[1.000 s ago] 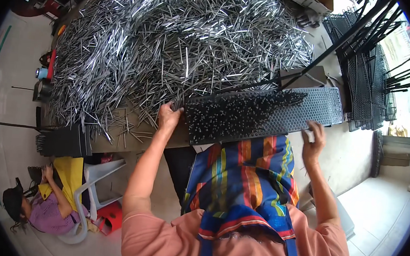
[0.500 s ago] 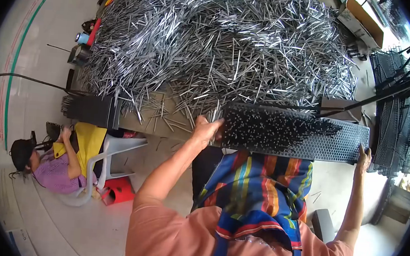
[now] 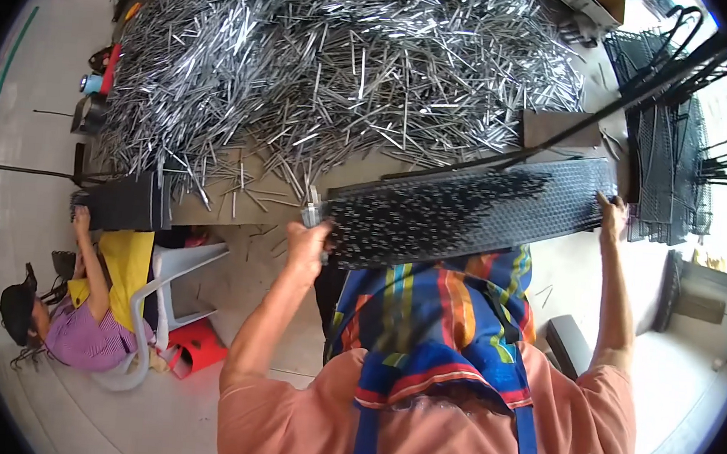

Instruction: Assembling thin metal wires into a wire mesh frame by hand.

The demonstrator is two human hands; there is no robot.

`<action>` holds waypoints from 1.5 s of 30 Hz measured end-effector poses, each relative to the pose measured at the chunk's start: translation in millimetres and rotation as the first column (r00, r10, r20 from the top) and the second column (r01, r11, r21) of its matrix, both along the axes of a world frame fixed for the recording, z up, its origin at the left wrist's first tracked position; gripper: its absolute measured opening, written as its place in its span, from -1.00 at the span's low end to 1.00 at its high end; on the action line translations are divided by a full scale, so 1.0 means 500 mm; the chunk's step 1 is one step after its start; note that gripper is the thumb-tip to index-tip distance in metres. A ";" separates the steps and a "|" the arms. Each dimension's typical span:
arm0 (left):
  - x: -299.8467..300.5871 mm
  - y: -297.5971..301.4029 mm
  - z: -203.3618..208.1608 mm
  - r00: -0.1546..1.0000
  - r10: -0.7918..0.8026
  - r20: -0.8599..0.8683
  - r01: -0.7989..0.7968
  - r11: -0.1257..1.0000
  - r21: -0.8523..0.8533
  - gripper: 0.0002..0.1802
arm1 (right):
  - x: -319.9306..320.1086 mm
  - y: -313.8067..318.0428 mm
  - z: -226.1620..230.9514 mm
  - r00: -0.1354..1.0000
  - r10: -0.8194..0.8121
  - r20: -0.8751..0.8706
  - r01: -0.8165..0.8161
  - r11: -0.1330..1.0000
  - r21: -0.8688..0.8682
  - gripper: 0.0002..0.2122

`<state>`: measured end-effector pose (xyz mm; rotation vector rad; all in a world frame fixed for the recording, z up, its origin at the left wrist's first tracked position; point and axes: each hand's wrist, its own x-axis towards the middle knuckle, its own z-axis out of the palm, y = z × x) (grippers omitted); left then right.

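A long black perforated tray (image 3: 459, 207) spans the space in front of me, its right end raised higher in the picture than its left. Small bright tips dot its left and middle part; bare holes show toward the right. My left hand (image 3: 304, 246) is closed around its left end, and a small bundle of silver metal rods (image 3: 311, 209) sticks up from that same hand. At the right end, my right hand (image 3: 613, 218) grips the edge, fingers partly hidden. Beyond lies a big heap of similar metal rods (image 3: 341, 72) on the table (image 3: 211, 208).
To the left a person (image 3: 94, 336) in purple sits on a grey chair (image 3: 150, 313), one hand at a dark tray (image 3: 126, 201). Black perforated racks (image 3: 672, 157) stand at the right. A long black bar (image 3: 621, 106) slants above the table, near a cardboard box (image 3: 599, 2).
The tray has tilted, its right end rising, and moved left in view with both hands. The whole view has shifted too. The seated person's hand has reached up to the dark tray.
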<state>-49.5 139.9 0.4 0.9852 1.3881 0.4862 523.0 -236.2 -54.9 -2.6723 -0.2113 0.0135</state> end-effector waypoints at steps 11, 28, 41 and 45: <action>-0.186 0.245 -0.045 0.925 0.096 -0.369 0.013 0.959 0.284 -0.90 | -0.350 0.211 0.137 0.990 0.045 -0.133 -0.067 0.983 -0.170 -0.39; 0.180 -0.293 0.090 0.647 -0.197 0.737 0.558 0.781 -0.281 -0.70 | -0.624 0.364 0.249 0.138 0.940 -0.311 -0.252 0.337 0.907 -0.61; 0.212 -0.310 0.098 0.799 -0.240 0.551 0.446 0.852 -0.275 -0.74 | -0.637 0.255 0.225 0.373 0.735 -0.566 0.031 0.600 0.799 -0.92; 0.228 -0.304 0.115 0.802 -0.247 0.544 0.470 0.823 -0.320 -0.74 | -0.616 0.255 0.207 0.290 0.687 -0.666 0.161 0.651 0.742 -0.92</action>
